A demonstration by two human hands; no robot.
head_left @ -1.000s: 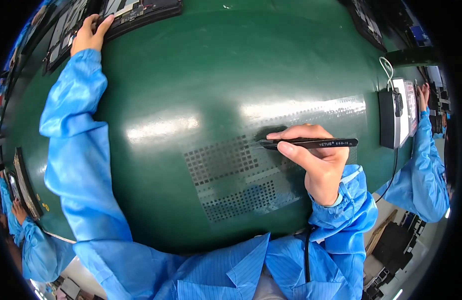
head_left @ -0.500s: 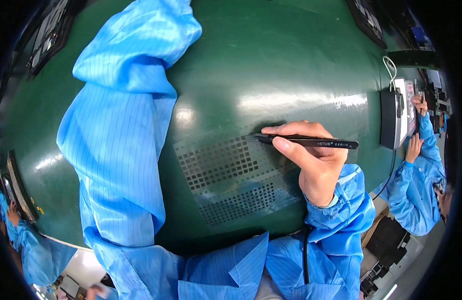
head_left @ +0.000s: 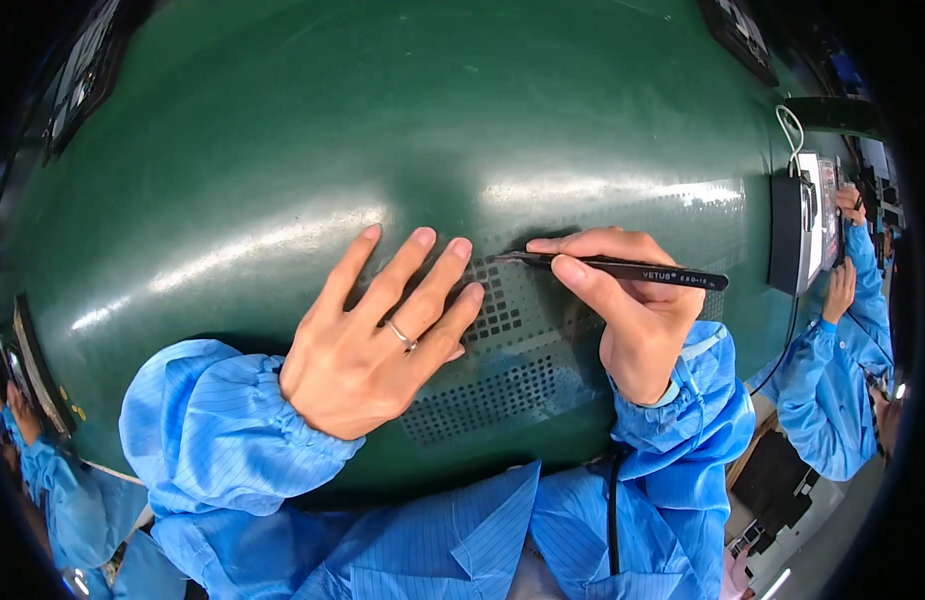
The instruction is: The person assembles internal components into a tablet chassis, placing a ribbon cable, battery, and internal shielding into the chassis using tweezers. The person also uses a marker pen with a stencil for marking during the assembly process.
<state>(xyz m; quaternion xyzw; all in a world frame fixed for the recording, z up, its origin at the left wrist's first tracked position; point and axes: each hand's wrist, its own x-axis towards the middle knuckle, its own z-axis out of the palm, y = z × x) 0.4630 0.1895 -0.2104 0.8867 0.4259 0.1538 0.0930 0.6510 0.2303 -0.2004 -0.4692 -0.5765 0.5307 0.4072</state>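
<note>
Black tweezers (head_left: 653, 270) are pinched in my right hand (head_left: 638, 315), their tips pointing left and down at a clear sheet carrying rows of small dark squares (head_left: 501, 318). The tips meet the sheet's upper edge, beside the top squares. My left hand (head_left: 378, 335) lies palm down over the left part of that sheet, fingers spread, a ring on one finger. It hides many of the squares. Below, closer to me, a second patch of smaller dark squares (head_left: 483, 400) shows on clear film.
Another clear dotted sheet (head_left: 673, 210) lies farther right on the green tabletop (head_left: 383, 110). A black-and-white box (head_left: 795, 230) with a cable stands at the right edge. Co-workers in blue sleeves (head_left: 823, 385) work at the right and the far left.
My left arm, stretched far across the table before, has drawn back, and the left hand now rests on the sheet. The right hand with the tweezers has barely shifted.
</note>
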